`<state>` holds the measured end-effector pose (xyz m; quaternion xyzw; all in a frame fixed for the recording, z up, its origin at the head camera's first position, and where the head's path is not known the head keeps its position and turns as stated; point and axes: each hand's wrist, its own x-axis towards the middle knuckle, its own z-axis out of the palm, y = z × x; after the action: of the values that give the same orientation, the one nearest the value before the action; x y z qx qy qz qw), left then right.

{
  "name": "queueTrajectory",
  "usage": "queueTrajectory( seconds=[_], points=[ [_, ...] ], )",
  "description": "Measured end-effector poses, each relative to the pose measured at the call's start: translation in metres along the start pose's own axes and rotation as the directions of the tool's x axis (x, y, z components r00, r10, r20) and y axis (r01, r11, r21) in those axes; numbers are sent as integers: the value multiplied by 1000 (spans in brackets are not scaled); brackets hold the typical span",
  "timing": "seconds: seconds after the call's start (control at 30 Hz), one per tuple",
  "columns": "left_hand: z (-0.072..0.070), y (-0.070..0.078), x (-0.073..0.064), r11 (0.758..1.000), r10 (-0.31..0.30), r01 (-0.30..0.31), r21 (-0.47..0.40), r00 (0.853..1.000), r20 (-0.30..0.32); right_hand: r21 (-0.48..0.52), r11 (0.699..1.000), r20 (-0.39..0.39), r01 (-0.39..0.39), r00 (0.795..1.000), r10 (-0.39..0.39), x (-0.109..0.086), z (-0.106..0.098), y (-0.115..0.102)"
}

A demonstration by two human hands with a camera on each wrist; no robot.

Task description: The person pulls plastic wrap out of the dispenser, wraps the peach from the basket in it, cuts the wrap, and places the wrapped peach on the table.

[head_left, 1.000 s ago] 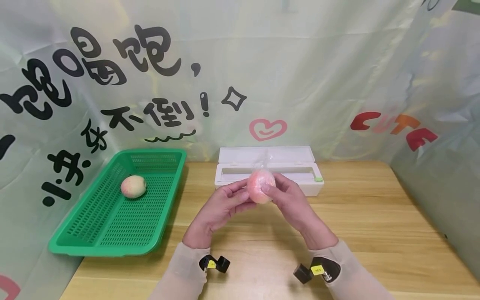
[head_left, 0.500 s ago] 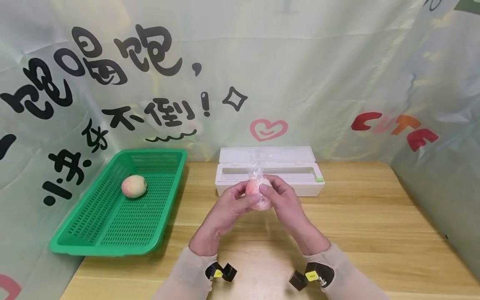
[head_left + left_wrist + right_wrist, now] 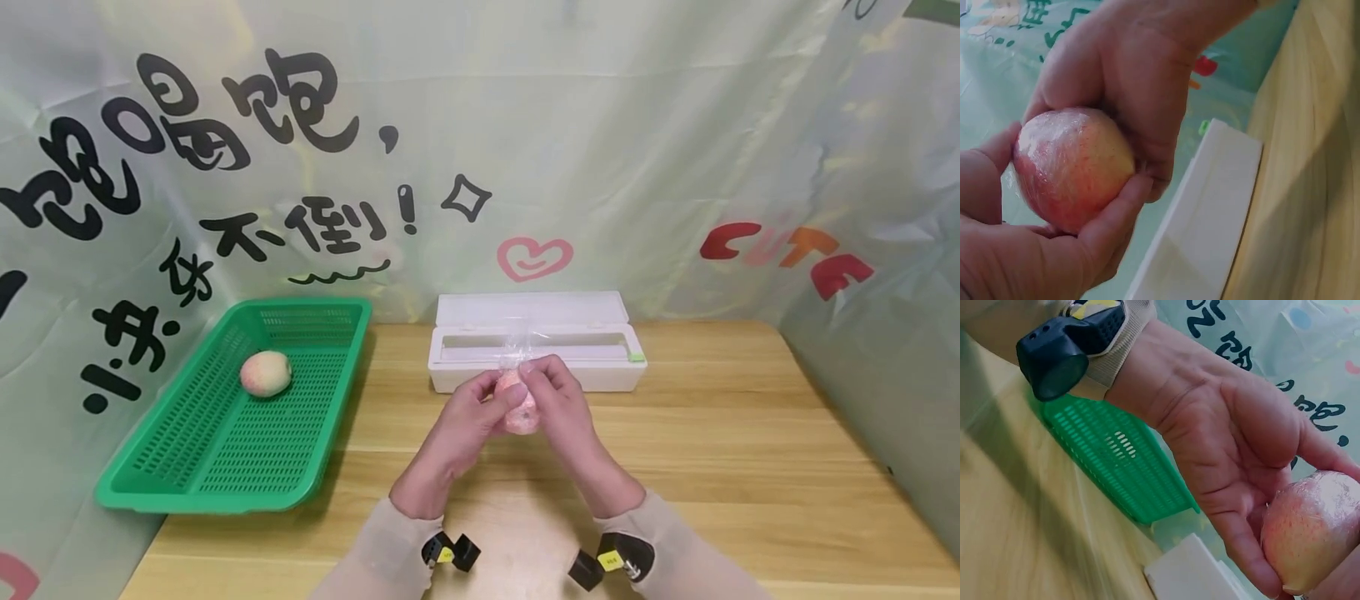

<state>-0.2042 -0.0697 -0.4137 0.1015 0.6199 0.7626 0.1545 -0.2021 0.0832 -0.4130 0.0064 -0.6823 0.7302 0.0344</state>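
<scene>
A pink and pale-yellow peach [image 3: 522, 417] in clear cling film [image 3: 517, 340] is held up over the table, in front of the white box. My left hand [image 3: 468, 421] grips it, thumb across the near side and fingers behind. With thumb and forefinger, my right hand [image 3: 561, 404] pinches the film at the top of the fruit, where loose film stands up. In the left wrist view, shiny wrap lies tight over the peach [image 3: 1072, 169], and the fingertips of both hands meet at its right side. Part of the peach [image 3: 1310, 525] shows in the right wrist view.
A white cling film box [image 3: 540, 378] stands at the back of the wooden table [image 3: 750, 450], its lid raised. On the left sits a green basket [image 3: 210, 502] with one unwrapped peach [image 3: 265, 373] inside. A printed curtain [image 3: 637, 150] hangs behind.
The wrapped peach has come lower and closer, turned in the hands. The right thumb has shifted from the fruit's side up to the film at its top. Both forearms have drawn closer together.
</scene>
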Motion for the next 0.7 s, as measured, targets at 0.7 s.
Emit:
queueTrajectory(
  seconds=[0.7],
  points=[
    [-20,9,0,993,111,-104,64,987,-119,-265,941,235,212,960,-150,11,-17,1]
  ],
)
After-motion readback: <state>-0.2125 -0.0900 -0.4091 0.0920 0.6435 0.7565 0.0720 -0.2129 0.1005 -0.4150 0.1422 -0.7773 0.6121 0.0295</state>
